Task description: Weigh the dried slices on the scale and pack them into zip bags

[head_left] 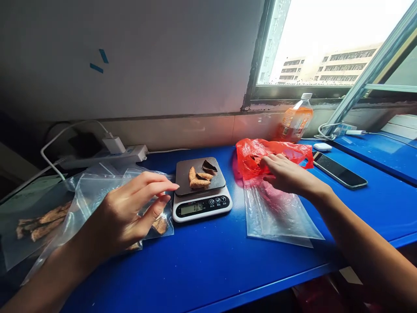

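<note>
Brown dried pieces [199,179], curved like dried peel or slices, lie on the dark plate of a kitchen scale [182,218] whose display is lit. My left hand [138,211] hovers just left of the plate, thumb and fingers apart, nothing between them. Below and beside it lie clear zip bags [94,191] with more dried pieces [48,221] inside. My right hand [285,171] reaches into the mouth of a red plastic bag [249,152]; its fingertips are hidden there. Flat clear bags [276,217] lie under the red bag's front.
An orange drink bottle [296,119] stands behind the red bag by the window. A phone [340,169] and a white earbud case [322,147] lie to the right. At the back left are a power strip [133,154] and charger [114,144] with cables. The blue table [208,265] ends at the front.
</note>
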`<state>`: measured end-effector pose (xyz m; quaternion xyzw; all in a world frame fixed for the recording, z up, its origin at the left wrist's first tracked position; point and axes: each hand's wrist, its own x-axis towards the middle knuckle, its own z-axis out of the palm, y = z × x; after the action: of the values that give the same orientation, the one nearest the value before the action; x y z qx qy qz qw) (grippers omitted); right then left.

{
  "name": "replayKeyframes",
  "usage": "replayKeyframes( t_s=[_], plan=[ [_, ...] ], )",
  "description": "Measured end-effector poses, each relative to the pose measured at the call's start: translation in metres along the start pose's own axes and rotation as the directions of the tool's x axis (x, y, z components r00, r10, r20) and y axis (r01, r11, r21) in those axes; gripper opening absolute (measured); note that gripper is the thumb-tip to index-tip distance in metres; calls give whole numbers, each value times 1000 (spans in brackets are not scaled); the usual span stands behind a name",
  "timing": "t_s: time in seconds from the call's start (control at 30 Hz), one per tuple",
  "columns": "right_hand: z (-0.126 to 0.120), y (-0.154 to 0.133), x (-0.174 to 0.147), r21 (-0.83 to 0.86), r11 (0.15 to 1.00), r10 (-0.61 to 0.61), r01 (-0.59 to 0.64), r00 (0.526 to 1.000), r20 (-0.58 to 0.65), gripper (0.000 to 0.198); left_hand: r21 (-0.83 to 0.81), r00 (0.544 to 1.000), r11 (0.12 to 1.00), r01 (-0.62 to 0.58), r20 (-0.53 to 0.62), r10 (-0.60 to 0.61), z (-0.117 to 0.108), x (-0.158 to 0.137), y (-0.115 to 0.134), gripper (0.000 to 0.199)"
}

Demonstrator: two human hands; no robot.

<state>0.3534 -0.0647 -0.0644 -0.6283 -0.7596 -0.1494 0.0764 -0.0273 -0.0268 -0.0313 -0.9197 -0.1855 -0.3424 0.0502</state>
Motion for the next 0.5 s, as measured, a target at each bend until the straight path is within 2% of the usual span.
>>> replayKeyframes(
  t_s=[0.07, 0.2, 0.3, 0.37, 0.4, 0.43, 0.5],
  plan=[
    [-9, -3, -2, -43, 998, 45, -43, 998, 45, 8, -5, 1000, 1000, -3, -2, 3, 0, 0, 0, 25],
    [-23, -2, -11, -8, 997, 74, -75, 955, 289, 12, 16, 1000, 999, -31, -1, 31, 1, -1, -1, 23],
    [-31, 1, -22, 20, 984, 167, -180, 947, 275, 18, 26, 998, 998, -51, -28, 52, 2, -1, -1, 24],
    [-38, -2, -29, 221, 960, 108, -172, 955, 276, 19, 20, 998, 998, -52, -28, 52, 3, -2, 0, 26],
    [-42, -5, -33, 392, 911, 7, -127, 956, 292, 20, 17, 999, 999, -46, -27, 46, 3, -3, 0, 27],
    [-46, -9, -36, 581, 811, -125, -71, 949, 291, 22, 13, 999, 999, -39, -25, 39, 4, -4, 1, 28],
    [-51, -17, -39, 837, 547, -315, -11, 924, 217, 27, 4, 999, 999, -34, -30, 34, 5, -5, 1, 29]
  ],
)
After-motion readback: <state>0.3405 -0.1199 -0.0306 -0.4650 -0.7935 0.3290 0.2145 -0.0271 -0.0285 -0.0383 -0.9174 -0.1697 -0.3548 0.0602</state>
